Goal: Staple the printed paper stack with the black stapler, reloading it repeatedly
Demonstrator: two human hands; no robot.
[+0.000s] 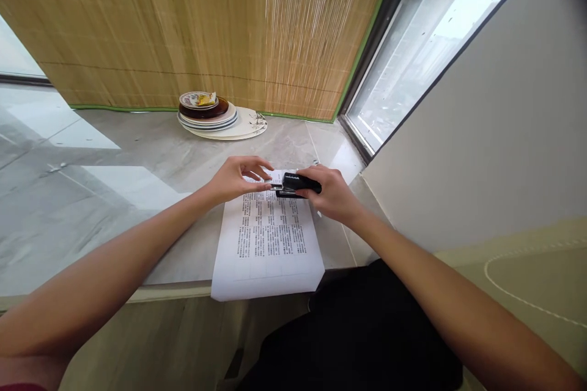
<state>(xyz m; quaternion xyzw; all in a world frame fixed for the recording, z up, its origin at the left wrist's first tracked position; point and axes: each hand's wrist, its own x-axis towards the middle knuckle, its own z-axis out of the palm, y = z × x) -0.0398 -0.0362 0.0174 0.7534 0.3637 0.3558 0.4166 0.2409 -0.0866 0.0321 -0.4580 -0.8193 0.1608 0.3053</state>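
Arms nearest; right grip grasps stapler pointing left, long axis crosswise; left grip unclear.

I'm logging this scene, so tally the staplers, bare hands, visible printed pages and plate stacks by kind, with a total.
Black stapler: 1
Hands, left hand and right hand: 2
Visible printed page: 1
Plate stack: 1
Total: 5

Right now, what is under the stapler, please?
Under the stapler is the paper, lying on the counter. Any print directly below the stapler and the right hand is covered. I cannot tell whether the stapler touches the paper.
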